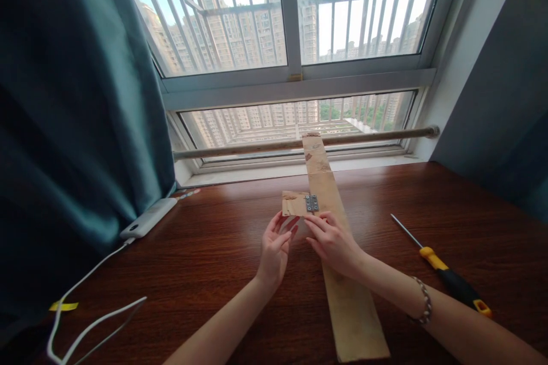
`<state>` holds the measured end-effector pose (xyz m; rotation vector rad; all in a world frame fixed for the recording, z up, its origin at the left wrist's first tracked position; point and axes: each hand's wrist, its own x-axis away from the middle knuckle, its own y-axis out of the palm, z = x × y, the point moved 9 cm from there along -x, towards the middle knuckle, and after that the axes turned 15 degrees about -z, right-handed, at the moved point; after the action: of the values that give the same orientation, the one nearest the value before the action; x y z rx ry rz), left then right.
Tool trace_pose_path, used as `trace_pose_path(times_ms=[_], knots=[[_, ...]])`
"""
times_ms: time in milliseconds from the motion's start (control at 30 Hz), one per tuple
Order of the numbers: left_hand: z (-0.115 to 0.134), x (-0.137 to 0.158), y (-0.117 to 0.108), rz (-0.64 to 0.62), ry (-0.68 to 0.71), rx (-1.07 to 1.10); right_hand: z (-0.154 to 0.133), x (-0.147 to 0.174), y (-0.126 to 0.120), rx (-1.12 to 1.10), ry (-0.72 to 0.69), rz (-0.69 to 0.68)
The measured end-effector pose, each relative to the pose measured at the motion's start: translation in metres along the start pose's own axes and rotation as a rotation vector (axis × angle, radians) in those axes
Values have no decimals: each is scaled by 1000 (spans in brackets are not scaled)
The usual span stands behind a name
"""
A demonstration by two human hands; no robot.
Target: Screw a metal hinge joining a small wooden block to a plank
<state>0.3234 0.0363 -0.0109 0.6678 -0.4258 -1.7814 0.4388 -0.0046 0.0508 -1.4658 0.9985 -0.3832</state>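
Note:
A long, pale wooden board (331, 188) runs across the table away from me. To its left a small wooden piece (293, 203) is joined to it by a dark metal hinge (312, 203) with several screw heads or holes. My left hand (274, 248) is palm up, its fingertips at the near edge of the small piece and its thumb apart from it. Over the board, my right hand (334, 242) has its fingers stretched toward the hinge's near end, spread apart. Whether something tiny lies at those fingertips is hard to make out.
A screwdriver (445, 268) with a yellow and black handle lies at the right of the brown table (205, 262). A white power bank (149, 218) with a white cable (81, 279) is at left, beside a teal curtain (85, 97). A horizontal rail (385, 136) crosses before the window.

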Motion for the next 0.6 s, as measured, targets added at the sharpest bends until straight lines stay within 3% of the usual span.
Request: trace_pose_path(times_ms=[300, 600], knots=[[-3, 0, 1, -24, -3, -33, -1, 3, 5, -3, 40, -18], [1, 0, 12, -127, -13, -96, -16, 10, 16, 55, 84, -97]])
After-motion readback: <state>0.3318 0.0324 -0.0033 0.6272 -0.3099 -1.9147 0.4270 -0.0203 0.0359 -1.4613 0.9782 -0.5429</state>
